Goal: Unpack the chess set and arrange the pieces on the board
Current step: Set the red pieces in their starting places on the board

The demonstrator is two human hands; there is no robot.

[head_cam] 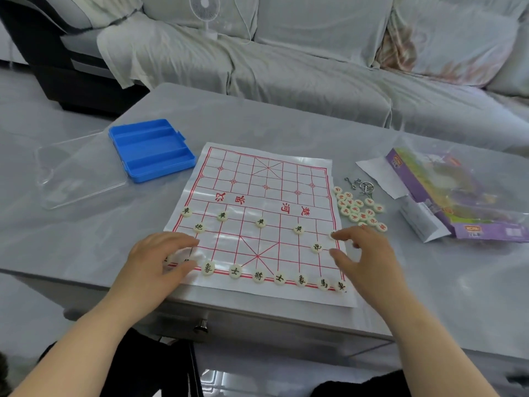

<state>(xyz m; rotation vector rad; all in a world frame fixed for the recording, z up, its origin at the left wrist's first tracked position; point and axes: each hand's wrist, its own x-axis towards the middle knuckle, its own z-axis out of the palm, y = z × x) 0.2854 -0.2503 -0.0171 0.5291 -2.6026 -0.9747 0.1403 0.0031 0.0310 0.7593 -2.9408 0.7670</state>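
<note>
Done: black pieces (258,275) set on xiangqi board (266,173), near half | Pending: red pieces (359,209) heaped on tabletop (257,116), far half bare | Left hand (160,259), right hand (363,253): fingers apart at board edges, clamping nothing visible

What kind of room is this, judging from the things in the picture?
Probably a home living room: a cloth-covered sofa stands behind a grey table, and a small fan sits on the sofa.

We are seeing a bright, even, cool light with only faint shadows. Glare is spreading over the glossy table (257,116) and whitening the board (303,164) at its far edge. Wide-angle distortion is bending the sofa (286,67); the small pieces (359,209) are reading soft and smeared.
</note>
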